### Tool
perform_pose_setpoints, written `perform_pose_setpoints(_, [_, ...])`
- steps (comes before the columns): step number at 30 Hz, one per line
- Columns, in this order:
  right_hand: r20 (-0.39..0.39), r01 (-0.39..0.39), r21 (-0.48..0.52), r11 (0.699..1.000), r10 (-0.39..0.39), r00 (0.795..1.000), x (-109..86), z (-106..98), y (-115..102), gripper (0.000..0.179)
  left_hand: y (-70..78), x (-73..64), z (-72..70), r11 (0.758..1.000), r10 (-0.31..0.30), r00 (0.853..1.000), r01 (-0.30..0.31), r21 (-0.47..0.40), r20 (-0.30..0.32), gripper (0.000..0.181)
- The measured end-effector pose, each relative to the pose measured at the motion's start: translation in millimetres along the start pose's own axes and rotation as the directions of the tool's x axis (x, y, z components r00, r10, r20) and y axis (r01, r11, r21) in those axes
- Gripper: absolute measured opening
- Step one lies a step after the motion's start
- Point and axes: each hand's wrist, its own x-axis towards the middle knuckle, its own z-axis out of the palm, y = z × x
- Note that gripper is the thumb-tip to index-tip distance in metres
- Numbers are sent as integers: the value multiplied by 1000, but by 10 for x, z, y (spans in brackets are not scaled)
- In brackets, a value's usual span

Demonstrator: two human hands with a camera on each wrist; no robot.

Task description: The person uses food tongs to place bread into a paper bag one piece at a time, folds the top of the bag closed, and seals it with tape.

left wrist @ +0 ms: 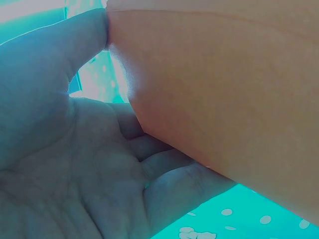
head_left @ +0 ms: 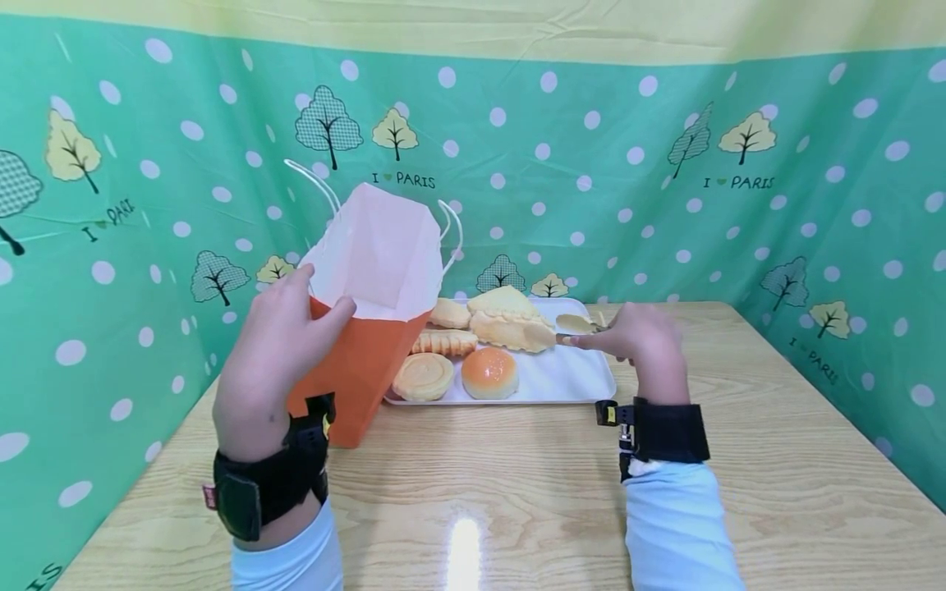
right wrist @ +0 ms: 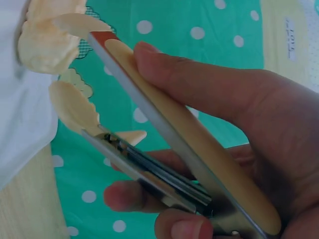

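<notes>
My left hand (head_left: 277,336) grips the side of an orange paper bag (head_left: 362,353), thumb at its rim and fingers behind it. Tilted, the bag shows its white inside and white cord handles (head_left: 452,238). In the left wrist view the bag's orange wall (left wrist: 219,89) covers part of the fingers. A pair of food tongs (right wrist: 169,117) with wood-toned arms is held in my right hand (head_left: 646,341), thumb on one arm and fingers on the other. Their scalloped tips stand apart, one overlapping the end of a folded pale pastry (head_left: 506,320) in the head view.
A white tray (head_left: 565,386) carries the breads. Among them are a glossy round bun (head_left: 489,373), a spiral-topped round pastry (head_left: 424,377), a ridged roll (head_left: 445,342) and a pale bread (head_left: 449,313) partly behind the bag. A green patterned curtain (head_left: 591,197) surrounds the wooden table (head_left: 547,484).
</notes>
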Motion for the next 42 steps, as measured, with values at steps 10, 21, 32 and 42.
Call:
perform_pose_setpoints(10, [55,41,98,994,-47,997,-41,-124,141,59,2,-5,5,1000,4,1000,-4,0,3,76])
perform_pose_setpoints(21, [-136,-68,-34,997,62,989,-249,-286,82,60,13,-5,0,1000,4,1000,-4,15,2,77])
perform_pose_setpoints(32, [88,114,-37,993,-111,990,-407,-381,40,45,7,-3,2,1000,10,1000,-10,-2,7,77])
perform_pose_setpoints(42, [236,232,96,968,-248,939,-399,-373,29,51,-6,3,-7,1000,10,1000,-10,2,9,76])
